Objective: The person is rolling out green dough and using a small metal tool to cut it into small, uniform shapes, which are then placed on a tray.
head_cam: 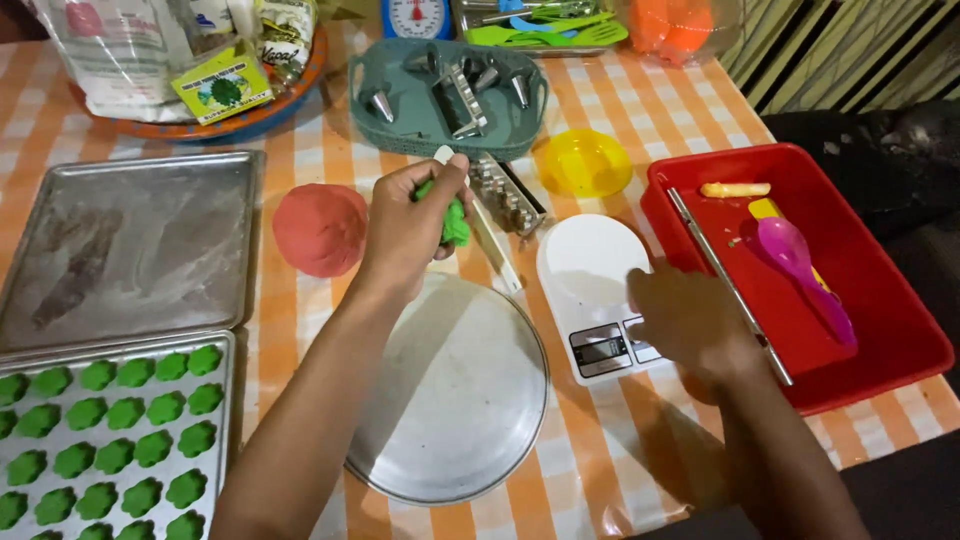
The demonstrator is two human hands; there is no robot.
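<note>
Left hand (pixel 405 228): closed around a lump of green dough (pixel 455 222) and a white tool (pixel 487 228) whose tip shows above the fingers and whose long flat end runs down toward the round pan. Held above the surface, between the red dough ball and the metal press.

Right hand (pixel 690 322): palm down, fingers loosely spread on the near right corner of the white scale (pixel 590 290), by its small display; it grips nothing.

Round metal pan (pixel 455 395): on the checked surface (pixel 590 450), under the left forearm and touching the scale's left edge.

Red dough ball (pixel 320 228): on the surface, just left of the left hand.

Baking tray (pixel 125 250): far left, floured, bare of dough.

Second tray (pixel 228 400): near left corner, filled with rows of green flower-shaped dough pieces (pixel 120 430).

Metal press (pixel 510 195): lies just behind the left hand, near the basket.

Green basket (pixel 448 100): at the back, holding metal nozzles (pixel 382 103).

Yellow bowl (pixel 583 162): behind the scale.

Red tub (pixel 800 270): right of the scale, holding a pink scoop (pixel 790 255), a yellow scoop partly under it, a pale yellow stick (pixel 735 189) and a metal rod (pixel 725 280) across its left side.

Back left: a round tray (pixel 250 120) with bags and packets.
</note>
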